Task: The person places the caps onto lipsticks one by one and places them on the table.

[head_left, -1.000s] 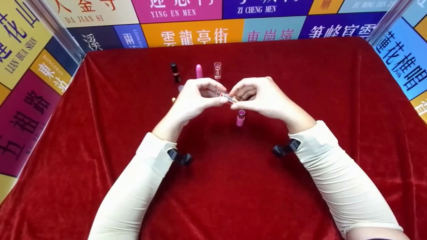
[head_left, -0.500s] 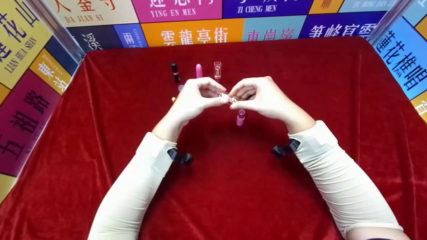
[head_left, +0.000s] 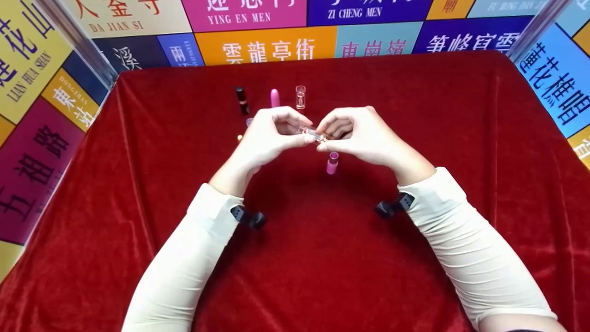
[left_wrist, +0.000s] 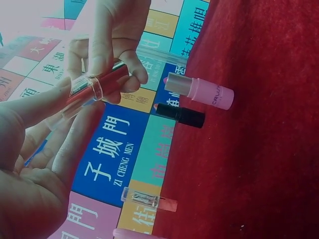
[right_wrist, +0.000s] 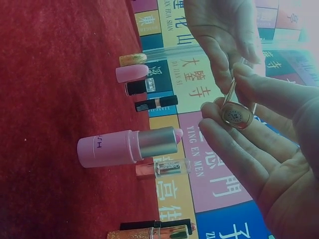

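A lipstick tube (head_left: 315, 135) with a clear casing spans the space between both hands, held above the cloth. Its clear end is pinched by my left hand (head_left: 269, 133), thumb against fingers. From the other side my right hand (head_left: 364, 133) pinches the opposite end. The left wrist view shows a dark red body (left_wrist: 112, 79) inside the casing. In the right wrist view a round label marks the tube's base (right_wrist: 237, 116), near the right fingers. Just below the hands, a pink lipstick (head_left: 332, 163) stands upright without its cap.
Behind the hands stand a black lipstick (head_left: 242, 100), a pink rounded cap (head_left: 275, 98) and a clear-capped tube (head_left: 300, 97). A small gold item (head_left: 239, 137) is partly hidden by the left hand. Red velvet (head_left: 295, 258) covers the table; printed panels (head_left: 267, 46) border it.
Both hands keep almost the same place and grip. Only the glints and the visible part of the lipstick tube between the fingertips shift slightly.
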A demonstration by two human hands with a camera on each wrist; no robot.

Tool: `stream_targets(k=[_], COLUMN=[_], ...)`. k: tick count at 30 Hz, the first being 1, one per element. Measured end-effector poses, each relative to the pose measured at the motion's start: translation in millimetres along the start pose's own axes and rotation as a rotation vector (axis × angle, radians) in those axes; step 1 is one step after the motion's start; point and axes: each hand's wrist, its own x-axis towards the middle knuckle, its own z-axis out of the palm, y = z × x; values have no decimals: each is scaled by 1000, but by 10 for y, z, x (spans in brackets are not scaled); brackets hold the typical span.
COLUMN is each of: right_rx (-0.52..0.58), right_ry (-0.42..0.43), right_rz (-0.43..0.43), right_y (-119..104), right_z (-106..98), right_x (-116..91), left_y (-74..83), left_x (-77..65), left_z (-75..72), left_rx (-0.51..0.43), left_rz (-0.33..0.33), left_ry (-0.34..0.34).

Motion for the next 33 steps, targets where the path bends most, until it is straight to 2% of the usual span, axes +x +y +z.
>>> stream_targets(k=[6, 12, 17, 21, 23, 25, 29, 33], right_rx=[22, 14, 33, 45, 54, 58, 65, 77], right_ry=[20, 55, 122, 168, 165, 162, 161, 158], right_rz=[-2, -5, 12, 23, 23, 22, 28, 33], right_y=[-13, -23, -70, -93, -86, -74, -34, -27], right_z=[-8, -48, -143, -193, -187, -171, -143, -142], right_x=[4, 6, -23, -35, -25, -12, -6, -10], left_y=[25, 86, 118, -63, -215, -377, -634, -760], left_x=[21, 19, -3, -27, -63, -97, -132, -146], left_z=[-95, -350, -577, -800, -921, -1020, -1124, -1148], left_rx=[-40, -105, -49, 83, 127, 132, 131, 146], left_rz=[9, 53, 76, 46, -4, -60, -168, -224], left_ry=[6, 134, 226, 289, 323, 338, 301, 267])
